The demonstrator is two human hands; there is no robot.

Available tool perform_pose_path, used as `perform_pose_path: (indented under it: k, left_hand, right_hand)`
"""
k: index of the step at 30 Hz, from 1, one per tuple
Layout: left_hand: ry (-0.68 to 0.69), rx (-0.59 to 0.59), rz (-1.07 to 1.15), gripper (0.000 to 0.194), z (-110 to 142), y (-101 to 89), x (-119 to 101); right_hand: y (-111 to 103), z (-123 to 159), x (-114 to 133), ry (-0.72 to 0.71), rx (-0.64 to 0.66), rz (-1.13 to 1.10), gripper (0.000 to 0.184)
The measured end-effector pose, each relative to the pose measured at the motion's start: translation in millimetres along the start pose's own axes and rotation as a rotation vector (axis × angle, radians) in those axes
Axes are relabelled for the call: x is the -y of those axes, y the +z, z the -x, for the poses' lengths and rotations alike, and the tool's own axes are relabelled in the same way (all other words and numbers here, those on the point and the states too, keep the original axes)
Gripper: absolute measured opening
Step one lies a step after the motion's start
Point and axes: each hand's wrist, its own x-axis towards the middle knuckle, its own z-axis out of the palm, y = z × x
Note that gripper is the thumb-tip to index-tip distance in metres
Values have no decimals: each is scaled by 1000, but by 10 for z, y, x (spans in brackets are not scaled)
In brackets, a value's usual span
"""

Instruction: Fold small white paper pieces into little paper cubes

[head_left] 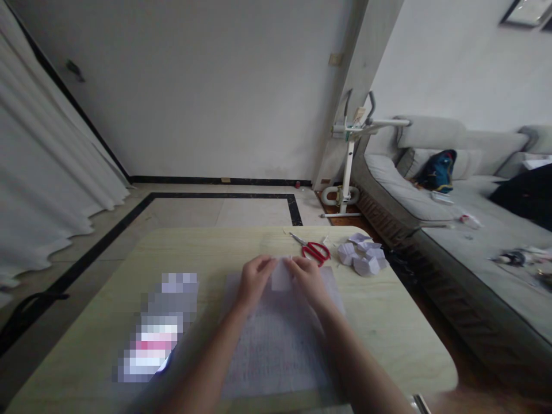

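Observation:
A small white piece of paper (282, 277) is held between my two hands, over a large sheet of paper (280, 351) with faint writing on the table. My left hand (257, 277) pinches its upper left side. On the upper right side, the fingers of my right hand (307, 277) are closed on the same piece. Red-handled scissors (316, 252) lie just beyond my right hand, tips toward the far left. Farther right sits a cluster of folded paper pieces (362, 254). Fine detail of the fingertips is blurred.
The pale wooden table (405, 345) has rounded corners. On its left side lies a pixelated, lit object (157, 328). A grey sofa (457, 224) stands to the right, with white exercise equipment (348, 167) beyond the table. A white curtain (38, 161) hangs at left.

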Motion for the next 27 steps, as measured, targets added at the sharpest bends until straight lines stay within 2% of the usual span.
perform_pose_path:
  k: [27]
  left_hand:
    - [-10,34,-2,28,-13,-3,47]
  right_hand:
    - [-12,-7,-52,11,-13,76,38]
